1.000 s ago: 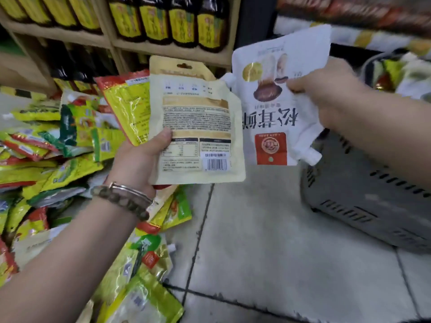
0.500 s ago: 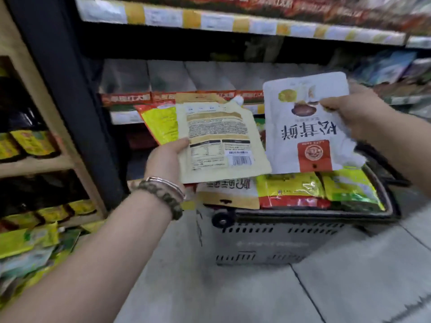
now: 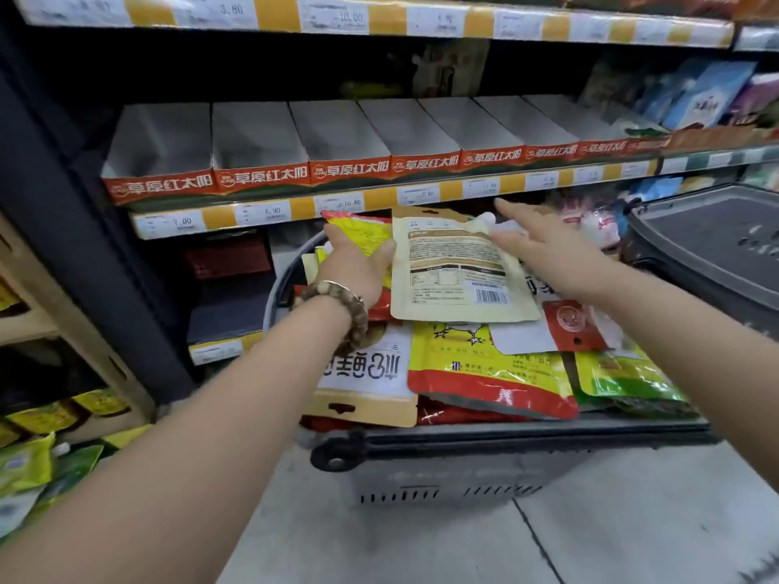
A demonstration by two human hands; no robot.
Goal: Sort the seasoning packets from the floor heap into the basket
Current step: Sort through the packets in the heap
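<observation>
Cream packet, grey basket, orange-striped shelf edge

The left hand grips a cream packet and a yellow packet over the full grey basket. The right hand, fingers straight, reaches over a white pouch lying on the basket's packets.

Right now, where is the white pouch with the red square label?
Head view, right of centre: the white pouch lies in the grey plastic basket, atop a yellow-and-red packet, partly under the beige barcode packet that the left hand holds.
</observation>
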